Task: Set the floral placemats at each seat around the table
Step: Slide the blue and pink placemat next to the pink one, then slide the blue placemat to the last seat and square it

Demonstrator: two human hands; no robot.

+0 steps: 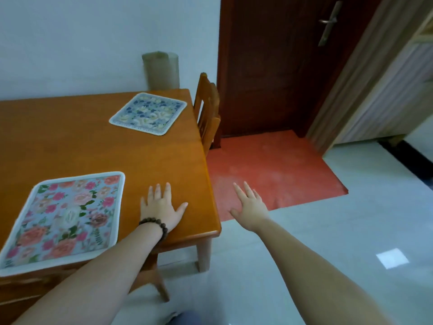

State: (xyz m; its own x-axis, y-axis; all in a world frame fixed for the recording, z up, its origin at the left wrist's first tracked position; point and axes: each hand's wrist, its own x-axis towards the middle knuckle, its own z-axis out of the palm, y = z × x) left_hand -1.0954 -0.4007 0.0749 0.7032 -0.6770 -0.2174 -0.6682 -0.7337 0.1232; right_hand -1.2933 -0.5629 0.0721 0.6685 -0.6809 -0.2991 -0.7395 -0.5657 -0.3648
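Chair (207,113) crowds table (93,141) end; roll (161,70), perhaps mesh, behind.

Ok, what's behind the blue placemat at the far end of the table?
Behind the blue placemat, a roll of translucent material stands upright against the wall. Whether it rests on the table or on something behind it, the table's edge hides.
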